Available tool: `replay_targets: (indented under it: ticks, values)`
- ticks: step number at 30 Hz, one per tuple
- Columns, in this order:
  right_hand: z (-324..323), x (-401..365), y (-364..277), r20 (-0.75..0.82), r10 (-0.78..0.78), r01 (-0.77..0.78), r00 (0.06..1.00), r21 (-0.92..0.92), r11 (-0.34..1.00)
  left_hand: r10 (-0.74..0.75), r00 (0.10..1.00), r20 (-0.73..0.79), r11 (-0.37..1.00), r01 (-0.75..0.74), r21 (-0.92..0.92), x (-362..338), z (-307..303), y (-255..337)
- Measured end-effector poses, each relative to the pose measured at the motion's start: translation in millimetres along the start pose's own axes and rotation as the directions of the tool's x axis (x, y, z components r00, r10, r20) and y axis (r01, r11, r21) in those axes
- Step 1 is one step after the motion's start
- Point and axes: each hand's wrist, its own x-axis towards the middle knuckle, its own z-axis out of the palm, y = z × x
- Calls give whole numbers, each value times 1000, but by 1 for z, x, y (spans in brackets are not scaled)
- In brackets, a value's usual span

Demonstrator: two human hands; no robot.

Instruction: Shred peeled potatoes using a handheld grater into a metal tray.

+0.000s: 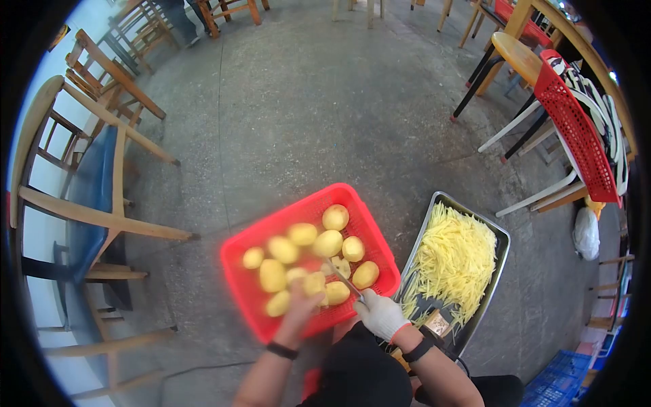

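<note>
A red plastic basket (237,288) lies in front of me with several peeled potatoes (273,276) in it. My left hand (303,306), bare and slightly blurred, has its fingers closed around a potato (314,283) over the near part of the basket. In a white knit glove, my right hand (381,315) grips a knife (344,277) by its handle. The blade points up and left across the basket, close beside the potato in my left hand and overlapping a cut piece of potato (341,266).
To the right, a metal tray (505,244) holds a heap of potato shreds (456,254). A small box-like object (437,323) sits at its near end. Wooden chairs (122,224) line the left; a stool (519,57) and a red perforated basket (576,129) stand at right. A blue crate (559,380) is lower right.
</note>
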Motion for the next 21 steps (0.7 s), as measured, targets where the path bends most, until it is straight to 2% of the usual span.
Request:
replay_targets:
  ticks: [2, 4, 7, 10, 12, 14, 16, 20, 21]
  values:
    - [4, -1, 0, 14, -50, 50, 999, 4, 999, -3, 1000, -4, 1000, 3, 12, -1, 3, 4]
    - [11, 0, 5, -5, -78, 78, 997, 3, 997, -33, 999, 22, 992, 36, -124, -3, 7, 7]
    - [8, -4, 2, -52, -121, 120, 991, -20, 993, 51, 997, 52, 994, -46, -100, 3, 4, 2]
    - [4, -4, 2, -61, -130, 123, 990, -100, 987, 12, 1000, 23, 994, -9, -107, -2, 7, 10]
    - [5, -3, 8, -43, -122, 113, 992, -159, 981, 38, 999, 37, 995, -34, -96, 1, 4, 3]
    - [4, -5, 9, -93, -268, 244, 959, -213, 946, 64, 997, 52, 995, -59, -85, -1, 8, 11]
    - [0, -6, 9, -64, -276, 250, 959, -269, 930, -42, 973, 225, 978, 85, -188, -6, 8, 22]
    - [-11, -9, 1, 8, -305, 281, 952, -412, 867, -71, 973, 222, 980, 109, -165, -8, 5, 21]
    - [-9, -8, 3, 7, -303, 279, 953, -411, 868, -124, 968, 220, 981, 153, -118, -7, 2, 18]
